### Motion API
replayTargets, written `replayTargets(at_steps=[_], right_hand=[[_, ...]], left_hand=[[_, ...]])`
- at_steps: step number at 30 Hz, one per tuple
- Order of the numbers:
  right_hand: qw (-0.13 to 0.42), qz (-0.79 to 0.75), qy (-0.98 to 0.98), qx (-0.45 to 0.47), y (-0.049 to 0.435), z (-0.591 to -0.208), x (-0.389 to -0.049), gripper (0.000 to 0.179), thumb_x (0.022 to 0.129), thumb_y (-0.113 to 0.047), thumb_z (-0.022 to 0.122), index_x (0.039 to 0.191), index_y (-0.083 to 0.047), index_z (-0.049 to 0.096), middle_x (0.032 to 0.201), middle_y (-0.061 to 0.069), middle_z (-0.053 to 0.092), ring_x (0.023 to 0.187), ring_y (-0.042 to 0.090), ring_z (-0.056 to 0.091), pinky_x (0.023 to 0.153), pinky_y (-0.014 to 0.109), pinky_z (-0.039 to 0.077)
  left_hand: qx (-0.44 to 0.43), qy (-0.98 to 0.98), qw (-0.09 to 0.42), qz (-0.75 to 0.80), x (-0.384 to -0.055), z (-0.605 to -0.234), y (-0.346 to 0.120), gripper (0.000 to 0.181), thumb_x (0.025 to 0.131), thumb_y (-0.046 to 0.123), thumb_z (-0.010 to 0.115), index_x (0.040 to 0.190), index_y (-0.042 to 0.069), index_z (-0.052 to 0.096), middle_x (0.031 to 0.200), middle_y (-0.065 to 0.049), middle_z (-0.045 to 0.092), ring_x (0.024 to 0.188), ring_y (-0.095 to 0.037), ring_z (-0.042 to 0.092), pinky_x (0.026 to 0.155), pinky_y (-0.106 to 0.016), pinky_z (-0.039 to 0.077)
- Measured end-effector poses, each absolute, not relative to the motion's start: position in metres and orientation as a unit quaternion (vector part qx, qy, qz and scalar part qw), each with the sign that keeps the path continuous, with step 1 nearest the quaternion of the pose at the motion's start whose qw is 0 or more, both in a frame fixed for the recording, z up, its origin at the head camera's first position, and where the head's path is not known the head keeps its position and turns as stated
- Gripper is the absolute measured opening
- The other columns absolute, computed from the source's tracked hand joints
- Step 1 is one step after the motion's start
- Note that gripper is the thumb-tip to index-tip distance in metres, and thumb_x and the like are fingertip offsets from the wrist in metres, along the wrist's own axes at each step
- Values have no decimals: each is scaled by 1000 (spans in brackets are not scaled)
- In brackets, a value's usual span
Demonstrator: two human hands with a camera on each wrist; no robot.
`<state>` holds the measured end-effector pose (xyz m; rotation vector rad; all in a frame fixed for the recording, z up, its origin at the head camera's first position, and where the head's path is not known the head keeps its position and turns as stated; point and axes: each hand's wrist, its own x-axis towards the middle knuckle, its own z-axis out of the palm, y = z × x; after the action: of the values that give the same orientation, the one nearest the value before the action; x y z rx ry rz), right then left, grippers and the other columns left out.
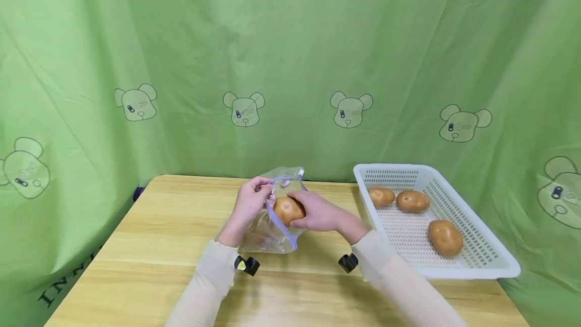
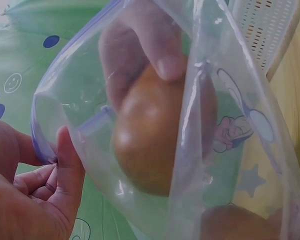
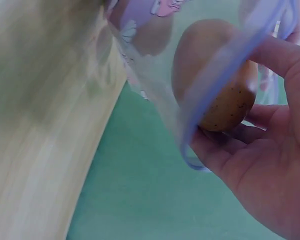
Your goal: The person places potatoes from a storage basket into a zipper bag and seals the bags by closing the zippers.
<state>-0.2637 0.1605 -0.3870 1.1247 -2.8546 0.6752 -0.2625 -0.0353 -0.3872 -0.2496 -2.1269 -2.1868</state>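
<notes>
A clear zip bag (image 1: 263, 233) with a purple zip edge is held up over the table, its mouth spread apart. My left hand (image 1: 249, 201) pinches the bag's rim between thumb and fingers. In my right hand (image 1: 320, 211) is a brown potato (image 1: 286, 210), gripped from the side within the mouth of the bag. Through the plastic, the left wrist view shows the fingers around this potato, and a second potato (image 2: 235, 225) lower in the bag. Dark specks dot the held potato in the right wrist view, where the zip edge crosses in front of it.
To the right stands a white perforated plastic basket (image 1: 481, 270) with three potatoes inside, one of them a larger potato (image 1: 445, 237) near its right wall. The wooden table (image 1: 150, 246) ends at a green curtain (image 1: 290, 64) printed with bear faces.
</notes>
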Motion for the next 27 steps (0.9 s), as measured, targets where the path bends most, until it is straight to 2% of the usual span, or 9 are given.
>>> replayTargets(at_steps=[6, 10, 13, 19, 27], right_hand=[[-12, 216, -911, 352, 159, -397, -268, 65, 80, -26, 73, 134, -1, 49, 127, 13, 53, 103, 23, 54, 82, 36, 48], [-14, 223, -913, 341, 158, -400, -271, 63, 80, -28, 73, 131, -1, 52, 123, 13, 56, 98, 21, 55, 77, 33, 49], [-26, 248, -909, 333, 158, -403, -274, 59, 81, -24, 73, 127, 5, 52, 118, 15, 60, 98, 22, 58, 79, 31, 52], [-43, 283, -893, 348, 159, -406, -277, 37, 84, -13, 70, 114, 6, 60, 108, 16, 65, 98, 25, 63, 84, 36, 54], [-47, 309, -871, 379, 164, -404, -275, 33, 83, -2, 68, 112, 8, 59, 109, 21, 63, 99, 31, 62, 83, 37, 54]], left_hand=[[-84, -696, 31, -713, -263, -388, -35, 23, 92, -2, 52, 112, -10, 59, 79, -12, 60, 64, -13, 57, 54, -22, 54], [-93, -693, 21, -715, -263, -388, -36, 24, 92, -2, 52, 114, -12, 57, 81, -15, 61, 64, -13, 56, 54, -23, 54], [-98, -697, 19, -710, -256, -378, -36, 24, 92, -3, 51, 113, -14, 56, 82, -19, 61, 64, -13, 56, 55, -23, 53], [-95, -702, 30, -705, -263, -385, -33, 23, 92, 0, 53, 112, -9, 59, 80, -15, 61, 64, -13, 56, 55, -23, 52], [-89, -707, 43, -700, -267, -388, -32, 21, 92, 0, 53, 110, -7, 61, 79, -11, 62, 64, -12, 56, 53, -22, 51]])
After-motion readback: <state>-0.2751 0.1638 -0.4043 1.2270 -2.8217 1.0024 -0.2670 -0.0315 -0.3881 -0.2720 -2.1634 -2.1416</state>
